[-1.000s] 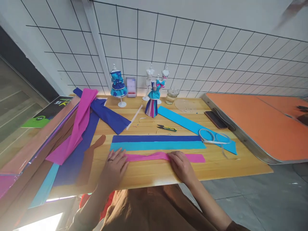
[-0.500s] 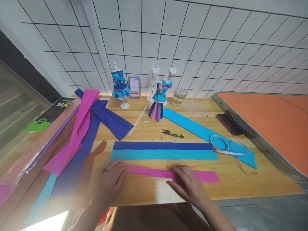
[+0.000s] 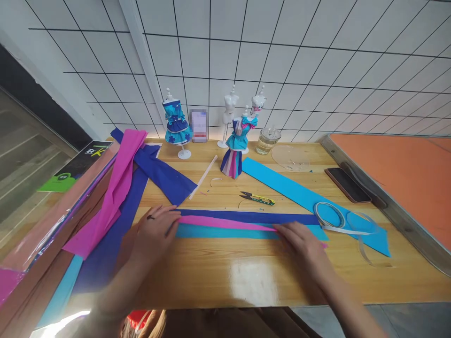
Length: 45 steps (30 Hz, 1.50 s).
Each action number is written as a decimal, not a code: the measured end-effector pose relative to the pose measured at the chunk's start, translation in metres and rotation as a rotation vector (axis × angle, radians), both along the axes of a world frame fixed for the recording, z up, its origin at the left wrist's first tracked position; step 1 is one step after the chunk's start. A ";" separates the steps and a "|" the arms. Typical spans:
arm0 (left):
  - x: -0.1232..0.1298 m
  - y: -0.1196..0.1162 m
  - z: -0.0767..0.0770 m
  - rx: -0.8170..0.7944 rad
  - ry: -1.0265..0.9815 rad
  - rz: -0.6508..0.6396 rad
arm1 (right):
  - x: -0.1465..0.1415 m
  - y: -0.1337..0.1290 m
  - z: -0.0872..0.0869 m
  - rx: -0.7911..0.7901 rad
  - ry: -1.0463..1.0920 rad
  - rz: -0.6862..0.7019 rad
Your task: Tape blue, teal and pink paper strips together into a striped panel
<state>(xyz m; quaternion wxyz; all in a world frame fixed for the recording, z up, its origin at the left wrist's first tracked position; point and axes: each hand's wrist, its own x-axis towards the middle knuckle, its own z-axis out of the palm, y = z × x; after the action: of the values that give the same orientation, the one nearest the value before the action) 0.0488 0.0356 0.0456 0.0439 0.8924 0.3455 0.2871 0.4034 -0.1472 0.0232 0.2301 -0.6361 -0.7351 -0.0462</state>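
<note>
From here I see the left hand [image 3: 158, 231] and right hand [image 3: 303, 240] each pinching a pink fabric strip [image 3: 225, 223], stretched between them over a light blue strip [image 3: 229, 232] and a dark blue strip [image 3: 253, 217]. The step looks like placing pink upon blue; its edges, I'd say, next want squaring. Beyond, between the hands, lie thread snips [image 3: 259, 198]; farther, ahead of the right hand, a glass cup [image 3: 268, 141] holds pale liquid [image 3: 264, 147].

white wall [image 3: 225, 19] behind, black-gridded; light glare [image 3: 252, 281] on wooden table [image 3: 197, 277]; grey floor [image 3: 416, 319] at lower right.
</note>
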 end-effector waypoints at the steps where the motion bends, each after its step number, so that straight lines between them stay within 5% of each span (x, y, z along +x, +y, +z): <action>1: 0.003 0.007 -0.002 0.005 -0.003 0.009 | 0.009 0.008 0.004 0.032 0.015 -0.004; 6: 0.012 0.047 -0.017 0.079 -0.036 0.041 | 0.046 0.055 0.013 0.066 0.054 -0.072; 13: 0.000 0.075 -0.034 0.139 -0.047 0.267 | 0.060 0.084 -0.013 0.053 0.072 -0.189; 21: -0.018 0.076 -0.040 -0.003 -0.084 0.337 | 0.095 0.026 -0.018 0.080 0.074 -0.513; 26: -0.014 0.069 -0.036 -0.016 -0.195 0.264 | 0.124 -0.030 -0.006 0.092 0.052 -0.754; 30: -0.006 0.061 -0.031 0.040 -0.254 0.141 | 0.133 -0.058 -0.007 0.018 0.002 -0.803; 37: 0.003 0.051 -0.026 0.058 -0.272 0.044 | 0.129 -0.051 -0.019 -0.147 -0.089 -0.718; 45: 0.003 0.046 -0.035 -0.002 -0.245 0.019 | 0.123 -0.039 -0.014 -0.259 -0.205 -0.794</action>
<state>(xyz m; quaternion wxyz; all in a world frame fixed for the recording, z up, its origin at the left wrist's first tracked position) 0.0521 0.0819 0.0101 0.0841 0.8474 0.3462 0.3938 0.5263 -0.1867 0.0088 0.0383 -0.8854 -0.4521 -0.1014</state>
